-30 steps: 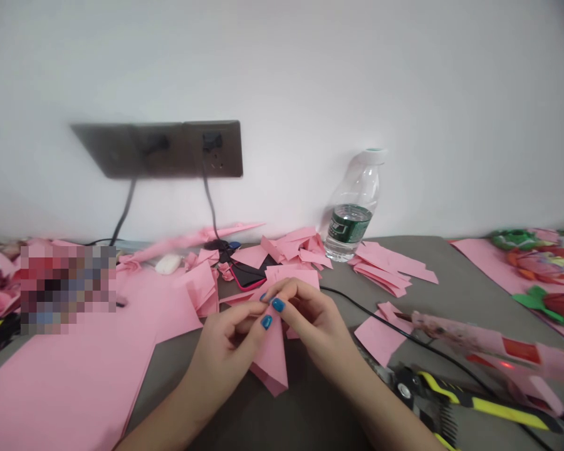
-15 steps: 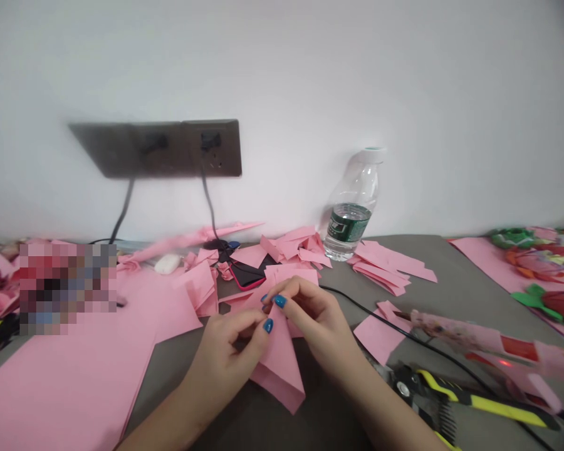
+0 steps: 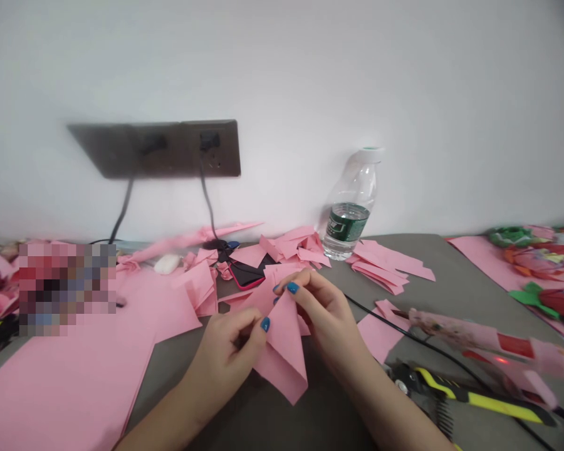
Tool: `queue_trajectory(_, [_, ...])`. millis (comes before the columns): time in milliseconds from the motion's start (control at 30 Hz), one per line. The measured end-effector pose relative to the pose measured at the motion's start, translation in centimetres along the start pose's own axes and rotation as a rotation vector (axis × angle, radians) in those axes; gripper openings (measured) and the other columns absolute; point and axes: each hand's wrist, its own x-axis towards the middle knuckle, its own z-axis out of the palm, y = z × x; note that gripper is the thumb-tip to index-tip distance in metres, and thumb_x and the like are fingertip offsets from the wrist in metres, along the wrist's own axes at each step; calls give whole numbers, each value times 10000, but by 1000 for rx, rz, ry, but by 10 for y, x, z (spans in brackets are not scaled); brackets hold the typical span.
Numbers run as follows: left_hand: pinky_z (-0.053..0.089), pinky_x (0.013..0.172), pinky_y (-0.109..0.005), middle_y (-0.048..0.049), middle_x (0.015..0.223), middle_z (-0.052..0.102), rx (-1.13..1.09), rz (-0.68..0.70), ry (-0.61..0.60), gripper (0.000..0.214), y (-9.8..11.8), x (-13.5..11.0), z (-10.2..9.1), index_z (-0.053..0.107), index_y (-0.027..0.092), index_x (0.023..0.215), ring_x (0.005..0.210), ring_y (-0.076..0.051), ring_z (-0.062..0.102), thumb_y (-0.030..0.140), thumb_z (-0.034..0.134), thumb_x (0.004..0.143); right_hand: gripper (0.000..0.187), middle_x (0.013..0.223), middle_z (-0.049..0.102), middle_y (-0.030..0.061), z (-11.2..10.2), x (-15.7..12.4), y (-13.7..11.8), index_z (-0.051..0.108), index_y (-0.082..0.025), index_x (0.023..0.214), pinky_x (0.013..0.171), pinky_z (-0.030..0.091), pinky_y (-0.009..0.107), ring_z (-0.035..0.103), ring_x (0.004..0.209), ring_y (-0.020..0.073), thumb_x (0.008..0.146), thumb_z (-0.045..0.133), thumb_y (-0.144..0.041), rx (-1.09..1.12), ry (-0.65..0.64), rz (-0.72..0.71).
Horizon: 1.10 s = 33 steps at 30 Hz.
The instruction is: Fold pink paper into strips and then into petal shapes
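A piece of pink paper (image 3: 284,341), partly rolled or folded over, hangs between my two hands above the grey table. My left hand (image 3: 237,347) pinches its left edge between thumb and fingers. Higher up, my right hand (image 3: 322,313) grips the paper's top corner with the thumb against the fingertips. The paper's lower end flares out in a loose fold towards me. Blue polish shows on the nails. Behind the hands lie more pink paper pieces (image 3: 294,241) and a dark phone-like object with a red edge (image 3: 247,275).
Large pink sheets (image 3: 70,376) are stacked at left. A water bottle (image 3: 348,219) stands by the wall. On the right lie a pink glue gun (image 3: 474,335) with its cord, yellow-black pliers (image 3: 484,401) and paper flowers (image 3: 549,304). A socket panel (image 3: 160,149) is on the wall.
My right hand has shifted slightly right and up with the top corner of the paper, away from my left hand. The left hand has hardly moved, and the gap between the fingertips is wider.
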Motion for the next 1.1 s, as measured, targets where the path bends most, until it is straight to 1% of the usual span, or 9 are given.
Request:
queue_trajectory(133, [219,493,-252,68,585,294,21,16,-15,358,0,0,0,321,216,650,510,-95,317,254,393,999,171,795,705,18,-2,1,-1,632,-222,722,726,464,291,591,725,172,877,666,-286,-19,31,-25])
queue_trajectory(233, [234,495,-247,69,585,312,35,34,-6,354,-1,0,1,353,212,657,506,-93,331,254,396,1006,178,807,702,25,0,1,-6,637,-222,753,733,479,296,607,747,181,887,661,-336,-53,23,-31])
queue_trajectory(300, [241,492,-243,72,580,310,38,39,23,358,-2,0,1,364,211,657,501,-91,331,256,403,1010,202,787,685,17,1,0,-10,634,-219,779,685,482,281,606,723,174,885,675,-386,-84,-38,-8])
queue_trajectory(367, [242,484,-239,75,578,302,39,40,54,353,-2,-1,1,390,210,668,492,-89,328,261,409,1017,230,753,664,4,3,-1,-13,628,-212,776,646,488,268,602,695,167,858,710,-411,-118,-141,38])
queue_trajectory(467, [253,476,-236,74,589,333,45,47,86,310,-3,-3,0,483,201,724,488,-92,341,262,418,1021,219,762,681,12,6,-2,-13,653,-202,793,672,519,286,629,726,183,853,706,-406,-148,-241,81])
queue_trajectory(567, [290,486,-233,67,586,390,55,70,89,294,-2,-3,-1,559,189,767,488,-96,387,251,423,1020,204,782,697,24,7,-3,-10,662,-196,814,688,526,301,643,741,194,867,671,-393,-145,-197,75])
queue_trajectory(767, [429,595,-224,15,687,625,29,100,39,259,0,0,2,681,173,883,621,-135,590,247,460,998,189,755,678,16,6,-2,-8,649,-197,798,656,506,283,620,707,180,859,673,-373,-132,-160,56])
queue_trajectory(967, [439,569,-212,7,706,677,9,85,47,258,1,0,2,740,175,980,601,-132,591,235,489,976,228,711,640,4,7,-2,-10,610,-206,756,648,486,287,599,697,183,850,681,-402,-157,-144,53])
queue_trajectory(1100, [443,564,-209,8,698,681,-12,62,35,274,2,-1,1,754,181,992,599,-135,596,249,490,979,250,709,631,6,7,-2,-10,599,-209,743,644,475,292,588,694,187,848,679,-421,-173,-136,55])
